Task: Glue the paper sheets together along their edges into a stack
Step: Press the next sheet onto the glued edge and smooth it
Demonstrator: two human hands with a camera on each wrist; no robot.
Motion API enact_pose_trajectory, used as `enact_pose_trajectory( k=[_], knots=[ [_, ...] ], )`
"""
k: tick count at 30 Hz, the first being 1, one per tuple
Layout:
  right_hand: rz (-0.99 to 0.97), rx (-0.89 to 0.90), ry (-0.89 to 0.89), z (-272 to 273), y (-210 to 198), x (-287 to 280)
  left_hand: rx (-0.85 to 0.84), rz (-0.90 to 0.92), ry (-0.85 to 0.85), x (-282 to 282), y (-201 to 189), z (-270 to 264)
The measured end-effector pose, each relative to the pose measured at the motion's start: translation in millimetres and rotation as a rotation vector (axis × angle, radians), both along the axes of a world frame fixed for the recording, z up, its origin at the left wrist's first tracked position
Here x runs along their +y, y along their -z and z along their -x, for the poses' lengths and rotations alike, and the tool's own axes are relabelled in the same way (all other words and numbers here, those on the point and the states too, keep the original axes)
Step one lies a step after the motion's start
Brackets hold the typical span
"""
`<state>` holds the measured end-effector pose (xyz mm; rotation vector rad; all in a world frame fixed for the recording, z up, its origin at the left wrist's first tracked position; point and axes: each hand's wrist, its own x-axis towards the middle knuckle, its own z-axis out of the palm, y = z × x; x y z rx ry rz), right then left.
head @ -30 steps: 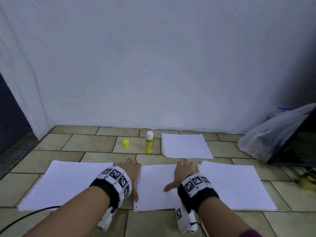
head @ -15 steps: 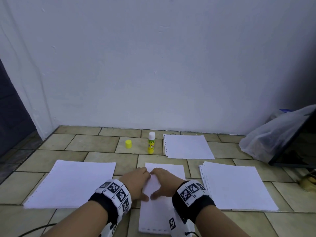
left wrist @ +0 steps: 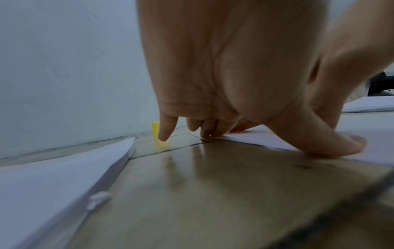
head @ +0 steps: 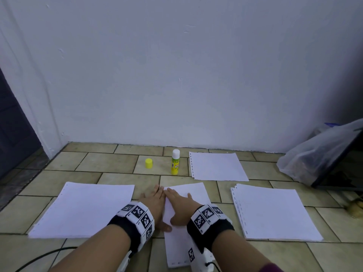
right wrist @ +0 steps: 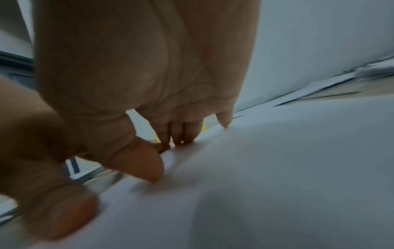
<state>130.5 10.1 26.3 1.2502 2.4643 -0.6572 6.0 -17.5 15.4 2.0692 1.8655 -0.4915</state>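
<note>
A white centre sheet lies on the tiled floor in front of me, its punched edge towards me. My left hand lies flat on the sheet's left edge, thumb on the paper. My right hand lies flat right beside it on the sheet. In the left wrist view, the left hand has fingertips at the sheet edge and its thumb pressing down. In the right wrist view, the right hand presses straight fingers on the sheet. A yellow glue stick stands uncapped behind; its cap sits to its left.
A paper stack lies at the left, another stack at the right, and a further sheet pile by the wall. A plastic bag leans against a dark panel at far right. A black cable runs at lower left.
The centre sheet turned a quarter turn and came towards me. My hands, apart on its sides a second ago, have come together and slid forward along its left edge.
</note>
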Motion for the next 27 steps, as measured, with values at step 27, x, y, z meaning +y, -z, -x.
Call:
enact_pose_trajectory(
  k=[27],
  knots=[
    [-0.27, -0.194, 0.276, -19, -4, -1, 0.142, -0.008, 0.021, 1, -43, -2]
  ],
)
